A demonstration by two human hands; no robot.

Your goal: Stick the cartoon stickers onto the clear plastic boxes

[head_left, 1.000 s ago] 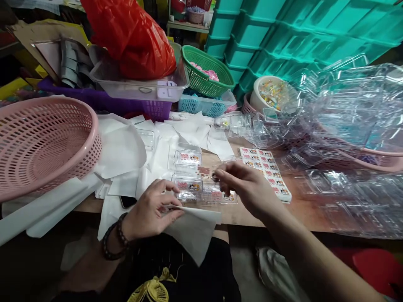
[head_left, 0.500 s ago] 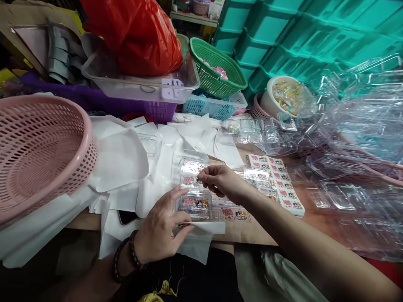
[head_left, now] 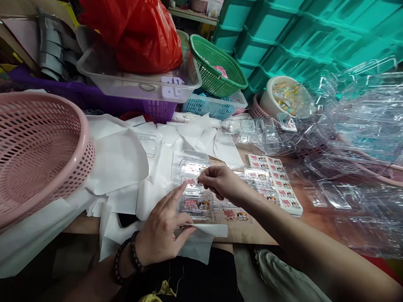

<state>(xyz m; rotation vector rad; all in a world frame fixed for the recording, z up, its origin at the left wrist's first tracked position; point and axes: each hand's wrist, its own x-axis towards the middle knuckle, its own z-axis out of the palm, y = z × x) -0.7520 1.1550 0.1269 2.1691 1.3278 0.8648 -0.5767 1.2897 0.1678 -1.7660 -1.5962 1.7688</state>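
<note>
My left hand, with a beaded bracelet at the wrist, pinches a white sticker sheet between thumb and a lower finger. Its index finger reaches to a clear plastic case bearing a sticker. My right hand has thumb and index finger pinched at the right end of that same sticker. Just below lies another clear case with a red-lettered cat sticker. A further stickered case is to the right, partly under my right forearm. One more case sits above my fingertips.
A stack of sticker sheets lies right of my forearm, with heaped clear cases beyond. Left are white backing papers and a pink basket. A phone pokes out near the edge. Tubs and a green basket stand behind.
The left index finger has straightened and moved slightly up and right onto the sticker's left end. The right hand keeps its pinch in nearly the same place. The view has shifted a little.
</note>
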